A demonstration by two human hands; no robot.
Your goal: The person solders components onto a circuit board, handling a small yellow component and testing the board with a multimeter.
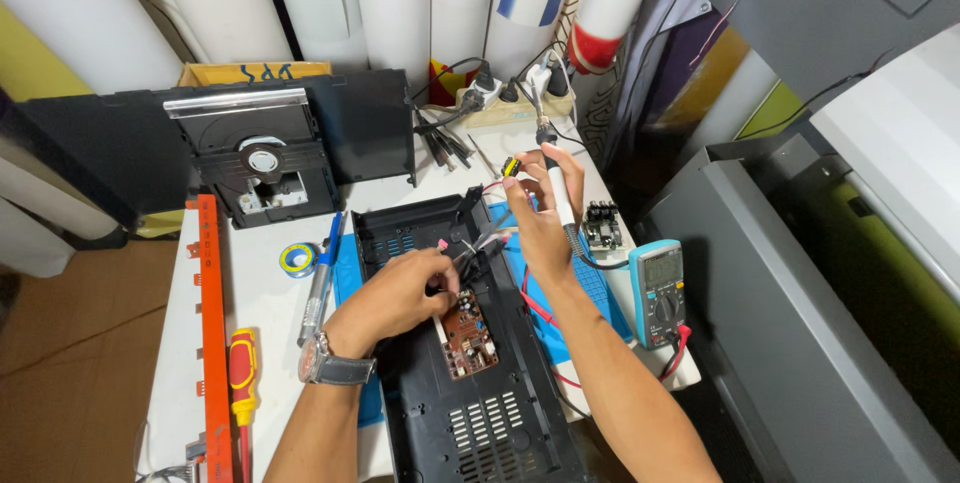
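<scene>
Left hand (400, 293): fingers curled, pinching the bundle of wires (478, 251) right at the far end of the small brown circuit board (468, 333).
Right hand (540, 223): wrapped around a white-handled soldering iron (560, 183), which points up and away, well off the board for now.
Board location: sits inside the open black chassis (470, 403), middle of the table, near edge toward the person.
Progress: looks like mid-repair. Case is already opened up, the disc drive unit (262, 168) is pulled out and parked far left, the board is still in place. No joint being touched right now, so the soldering bit looks unfinished.
Edges: chassis walls box the board in on both sides, kinda tight for the iron.
Open room: bare white table between the orange level (210, 323) and the chassis; the right side is crowded by the multimeter (657, 293) and its red leads.
</scene>
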